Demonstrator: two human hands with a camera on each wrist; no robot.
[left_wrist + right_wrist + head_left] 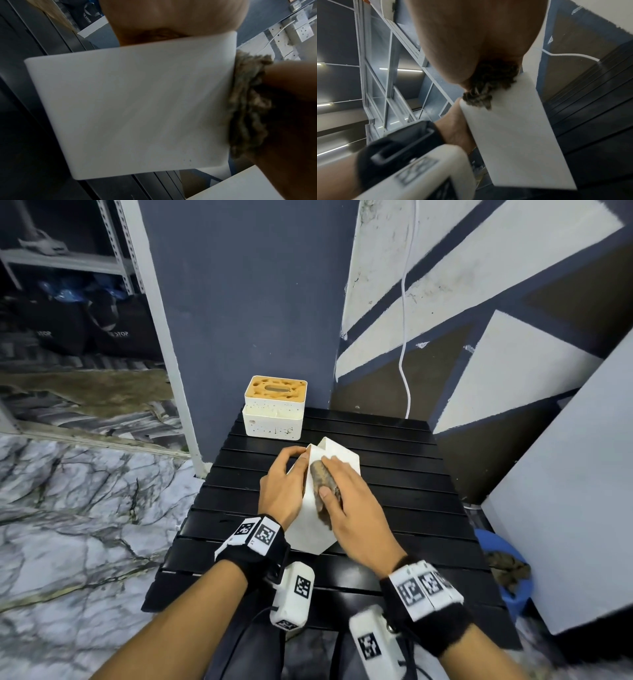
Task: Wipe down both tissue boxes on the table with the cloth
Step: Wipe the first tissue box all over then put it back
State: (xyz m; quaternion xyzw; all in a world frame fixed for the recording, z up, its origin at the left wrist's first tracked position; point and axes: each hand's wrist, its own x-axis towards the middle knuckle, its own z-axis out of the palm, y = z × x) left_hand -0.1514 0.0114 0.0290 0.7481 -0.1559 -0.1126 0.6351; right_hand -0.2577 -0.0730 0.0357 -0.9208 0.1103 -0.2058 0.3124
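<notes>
A plain white tissue box is being held tilted on the black slatted table, near the table's middle, with one lower corner toward the table's near edge. The same box is being shown broadside in the left wrist view and edge-on in the right wrist view.

A brown-grey cloth is being pressed against the box's upper face by the right hand, whose fingers are being laid fairly straight over the cloth while the thumb is being set against its near end. The cloth is also being seen bunched at the box's edge and under the palm.

The box's left side is being gripped by the left hand, with fingers curled over its far top corner.

A second tissue box, white and speckled with an orange-tan top, is being left standing upright at the table's far left corner, well apart from the held box and untouched.

Behind the table a dark blue pillar is being seen, and to its right a white cable is hanging down the painted wall. Just beside the table's right edge a blue bucket is being partly hidden by a white panel. Left of the table, marbled flooring is being shown.
</notes>
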